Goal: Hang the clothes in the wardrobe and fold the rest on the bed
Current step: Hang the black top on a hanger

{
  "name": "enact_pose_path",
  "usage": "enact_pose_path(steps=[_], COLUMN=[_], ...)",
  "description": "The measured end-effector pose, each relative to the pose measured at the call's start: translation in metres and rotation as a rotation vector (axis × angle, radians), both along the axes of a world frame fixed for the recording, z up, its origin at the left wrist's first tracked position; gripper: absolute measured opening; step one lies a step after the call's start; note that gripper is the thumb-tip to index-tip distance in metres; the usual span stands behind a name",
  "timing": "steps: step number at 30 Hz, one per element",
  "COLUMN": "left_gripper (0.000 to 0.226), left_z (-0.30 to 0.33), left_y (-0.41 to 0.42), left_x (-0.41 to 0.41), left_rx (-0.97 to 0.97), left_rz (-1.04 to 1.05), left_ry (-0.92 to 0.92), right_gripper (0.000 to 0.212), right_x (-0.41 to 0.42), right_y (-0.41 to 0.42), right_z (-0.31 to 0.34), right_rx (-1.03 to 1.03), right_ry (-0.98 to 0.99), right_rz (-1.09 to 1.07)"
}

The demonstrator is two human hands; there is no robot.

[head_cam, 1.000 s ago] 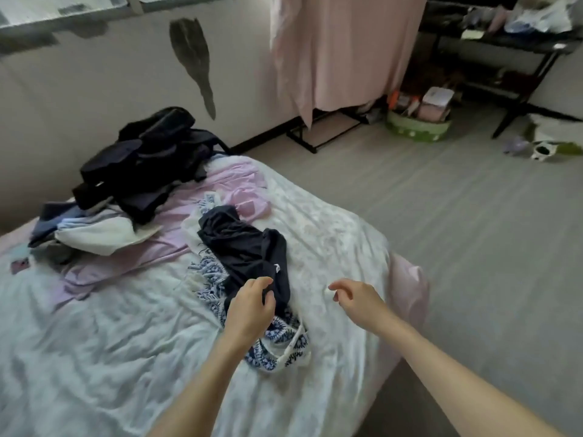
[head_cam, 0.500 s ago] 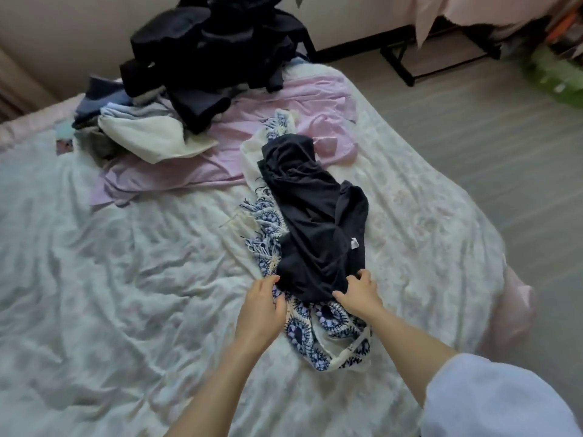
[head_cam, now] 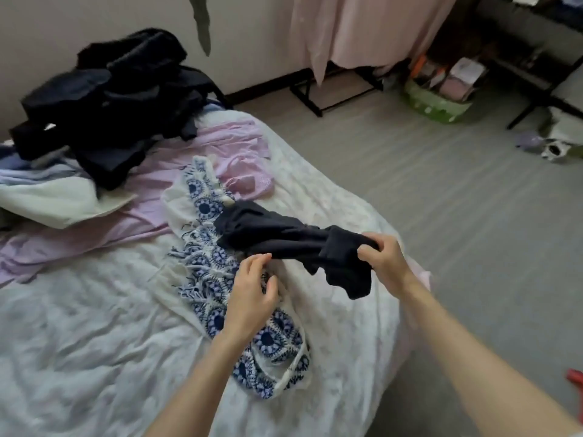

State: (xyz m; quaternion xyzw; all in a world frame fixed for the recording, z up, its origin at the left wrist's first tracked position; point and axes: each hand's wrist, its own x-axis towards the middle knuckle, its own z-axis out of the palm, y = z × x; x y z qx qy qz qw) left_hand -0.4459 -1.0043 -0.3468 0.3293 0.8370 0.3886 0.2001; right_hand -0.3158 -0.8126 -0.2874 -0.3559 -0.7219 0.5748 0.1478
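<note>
A dark navy garment (head_cam: 284, 241) is lifted off the bed, stretched out toward the right. My right hand (head_cam: 383, 258) is shut on its bunched right end. My left hand (head_cam: 252, 298) hovers just below the garment with fingers apart, holding nothing, over a blue-and-white patterned fringed piece (head_cam: 217, 266) that lies flat on the white bed (head_cam: 94, 342). Behind it a pink garment (head_cam: 157, 190) is spread out, with a heap of black clothes (head_cam: 107, 102) and a white and pale blue pile (head_cam: 53, 197) at the back left.
The bed's right edge drops to grey floor (head_cam: 441, 216). A pink-covered rack on a black frame (head_cam: 356, 29) stands by the wall. A green basket (head_cam: 438, 105) with items and a black table (head_cam: 536, 58) stand at the back right; small objects (head_cam: 555, 149) lie on the floor.
My right hand has gripped the navy garment and pulled it up and to the right off the patterned piece. My left hand has let go and opened. The view has tilted upward.
</note>
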Motion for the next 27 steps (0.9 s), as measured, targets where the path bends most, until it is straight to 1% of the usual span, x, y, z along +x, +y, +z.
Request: enact_pose_path(steps=[3, 5, 6, 8, 10, 12, 15, 16, 17, 18, 19, 20, 21, 22, 24, 25, 27], left_gripper=[0.035, 0.035, 0.036, 0.037, 0.04, 0.051, 0.075, 0.077, 0.071, 0.058, 0.041, 0.026, 0.018, 0.018, 0.018, 0.016, 0.013], left_z=[0.036, 0.061, 0.072, 0.093, 0.106, 0.122, 0.145, 0.154, 0.157, 0.162, 0.162, 0.163, 0.163, 0.16, 0.155, 0.153, 0.152], left_y=[0.043, 0.077, 0.093, 0.127, 0.15, 0.173, 0.197, 0.203, 0.207, 0.211, 0.214, 0.218, 0.221, 0.222, 0.223, 0.22, 0.215], left_x=[0.019, 0.045, 0.06, 0.106, 0.147, 0.203, 0.286, 0.32, 0.344, 0.379, 0.397, 0.417, 0.441, 0.455, 0.489, 0.514, 0.552], left_rx=[0.184, 0.253, 0.269, 0.256, 0.219, 0.172, 0.143, 0.138, 0.128, 0.097, 0.06, 0.003, -0.044, -0.086, -0.105, -0.092, -0.053], left_rz=[-0.018, -0.098, -0.164, -0.342, -0.514, -0.743, -1.121, -1.24, -1.311, -1.361, -1.34, -1.303, -1.27, -1.244, -1.274, -1.317, -1.382], left_ry=[0.017, -0.023, -0.063, -0.146, -0.183, -0.244, -0.308, -0.299, -0.26, -0.166, -0.028, 0.16, 0.326, 0.413, 0.393, 0.368, 0.383], right_gripper=[0.017, 0.012, 0.009, 0.008, 0.005, 0.005, 0.008, 0.013, 0.021, 0.026, 0.026, 0.025, 0.026, 0.028, 0.026, 0.024, 0.023], right_x=[0.057, 0.1, 0.121, 0.17, 0.213, 0.269, 0.347, 0.377, 0.399, 0.432, 0.452, 0.479, 0.514, 0.541, 0.6, 0.632, 0.677], right_y=[0.01, 0.014, 0.016, 0.02, 0.019, 0.014, 0.005, 0.0, -0.003, -0.01, -0.015, -0.021, -0.031, -0.039, -0.058, -0.073, -0.092], right_z=[0.054, 0.088, 0.101, 0.128, 0.146, 0.163, 0.179, 0.185, 0.188, 0.194, 0.197, 0.201, 0.205, 0.205, 0.202, 0.198, 0.184], right_rx=[0.447, 0.691, 0.792, 0.938, 1.03, 1.115, 1.221, 1.259, 1.303, 1.344, 1.369, 1.405, 1.43, 1.441, 1.411, 1.391, 1.351], right_ry=[-0.115, -0.13, -0.146, -0.191, -0.223, -0.255, -0.287, -0.306, -0.308, -0.319, -0.322, -0.322, -0.345, -0.356, -0.401, -0.437, -0.504], right_rz=[0.246, 0.38, 0.419, 0.42, 0.389, 0.318, 0.201, 0.13, 0.07, -0.014, -0.079, -0.166, -0.273, -0.371, -0.553, -0.636, -0.761])
